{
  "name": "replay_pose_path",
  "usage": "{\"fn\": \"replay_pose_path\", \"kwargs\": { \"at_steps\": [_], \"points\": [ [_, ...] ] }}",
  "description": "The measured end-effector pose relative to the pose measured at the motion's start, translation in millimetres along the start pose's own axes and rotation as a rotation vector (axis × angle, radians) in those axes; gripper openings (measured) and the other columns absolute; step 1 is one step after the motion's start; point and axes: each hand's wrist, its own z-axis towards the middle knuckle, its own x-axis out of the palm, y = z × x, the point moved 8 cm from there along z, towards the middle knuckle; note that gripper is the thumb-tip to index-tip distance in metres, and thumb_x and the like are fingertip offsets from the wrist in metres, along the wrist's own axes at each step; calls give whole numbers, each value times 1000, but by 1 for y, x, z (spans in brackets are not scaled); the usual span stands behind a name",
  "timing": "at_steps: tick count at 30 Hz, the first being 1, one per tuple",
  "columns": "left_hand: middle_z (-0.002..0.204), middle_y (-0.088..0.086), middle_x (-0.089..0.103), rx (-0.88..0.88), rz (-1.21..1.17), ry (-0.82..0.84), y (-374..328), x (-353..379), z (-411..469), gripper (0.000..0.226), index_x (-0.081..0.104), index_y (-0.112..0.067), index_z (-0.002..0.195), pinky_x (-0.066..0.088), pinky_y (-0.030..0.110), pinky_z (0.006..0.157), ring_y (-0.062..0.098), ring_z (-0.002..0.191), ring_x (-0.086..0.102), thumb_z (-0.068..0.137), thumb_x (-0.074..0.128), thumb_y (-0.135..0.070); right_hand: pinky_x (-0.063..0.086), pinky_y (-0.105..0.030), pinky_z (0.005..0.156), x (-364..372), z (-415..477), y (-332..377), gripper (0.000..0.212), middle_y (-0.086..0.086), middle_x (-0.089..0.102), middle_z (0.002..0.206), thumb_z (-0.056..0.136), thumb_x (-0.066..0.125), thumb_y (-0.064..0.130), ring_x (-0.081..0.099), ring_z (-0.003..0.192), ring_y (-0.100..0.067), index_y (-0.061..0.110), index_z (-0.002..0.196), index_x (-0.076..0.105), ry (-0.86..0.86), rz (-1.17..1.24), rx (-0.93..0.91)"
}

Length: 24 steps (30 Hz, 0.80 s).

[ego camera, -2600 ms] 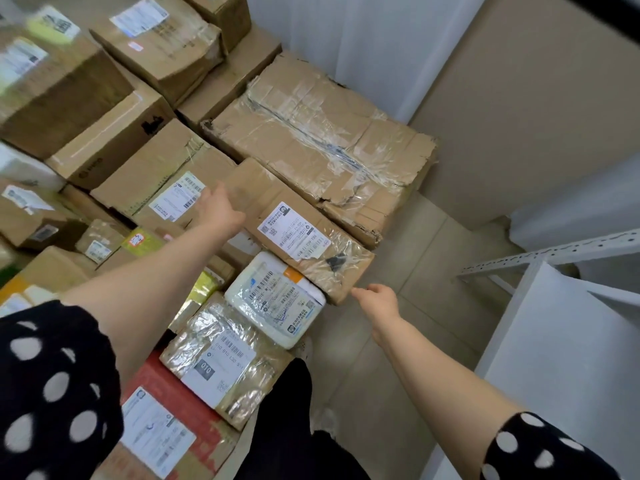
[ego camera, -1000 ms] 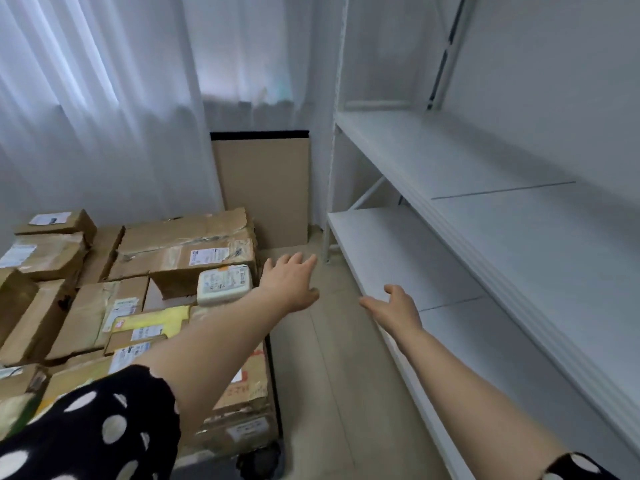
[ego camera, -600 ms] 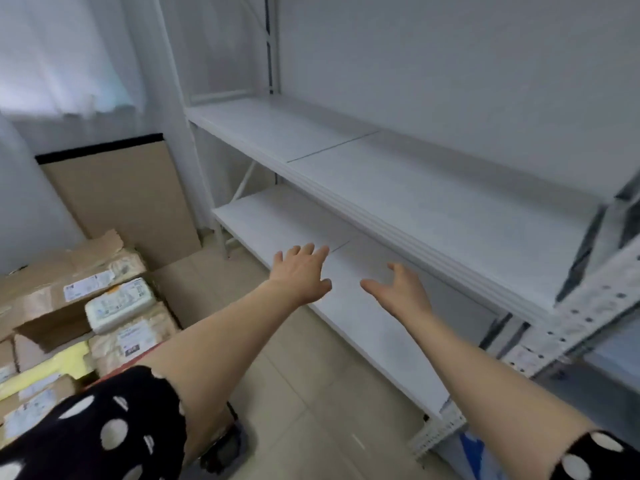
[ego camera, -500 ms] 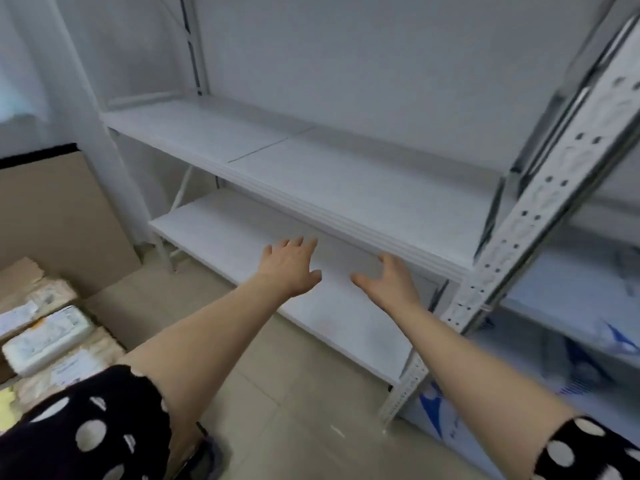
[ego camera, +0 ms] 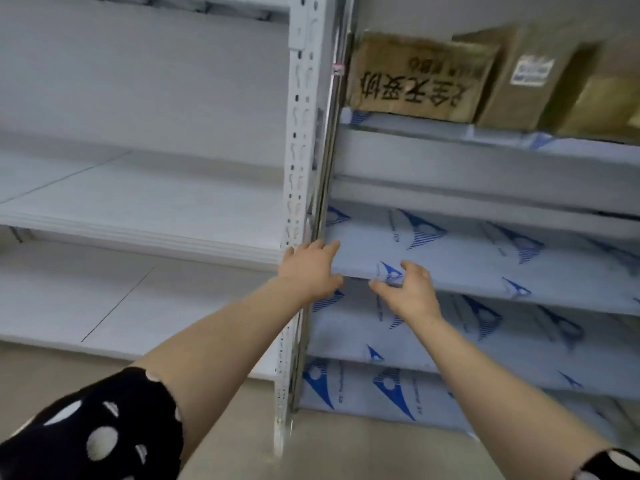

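Left hand, fingers straight, and right hand, fingers loosely curled and empty, reach the shelf right of the post.

The left hand hides the near corner of the printed shelf, and a box label is unreadably blurred.

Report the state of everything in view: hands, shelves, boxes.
Left hand, open, empty, at the front edge of the blue-printed shelf.
Right hand, loosely curled, empty, by that edge.
Blue-printed shelf, level in its rack.
White shelf, level, left rack.
Cardboard boxes, upright on the upper right shelf.
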Motion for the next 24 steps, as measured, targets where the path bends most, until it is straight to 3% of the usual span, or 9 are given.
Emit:
{"fn": "replay_pose_path", "kwargs": {
  "at_steps": [6,13,19,24],
  "points": [
    [153,6,31,145,-108,-43,-191,16,72,68,19,-18,152,31,37,110,27,138,30,94,50,-35,32,-37,107,-138,39,-130,80,-11,29,150,84,67,40,30,137,-26,8,146,29,-122,44,52],
    [155,7,27,280,-143,42,-409,68,142,69,15,-18,153,31,38,111,27,140,27,95,49,-35,34,-37,107,-294,71,-305,82,-12,30,150,82,69,42,33,136,-27,9,146,30,-231,64,205],
    [156,6,26,377,-132,109,-553,109,189,68,14,-21,153,35,39,108,27,140,29,96,47,-37,34,-34,105,-378,87,-415,80,-13,33,148,82,70,40,38,134,-28,7,145,32,-300,88,317],
    [156,6,25,494,-117,156,-657,146,229,68,15,-18,153,27,35,112,25,142,26,96,48,-37,32,-40,111,-434,105,-500,83,-14,33,149,81,71,42,34,137,-28,6,146,32,-366,130,401]
  ]
}}
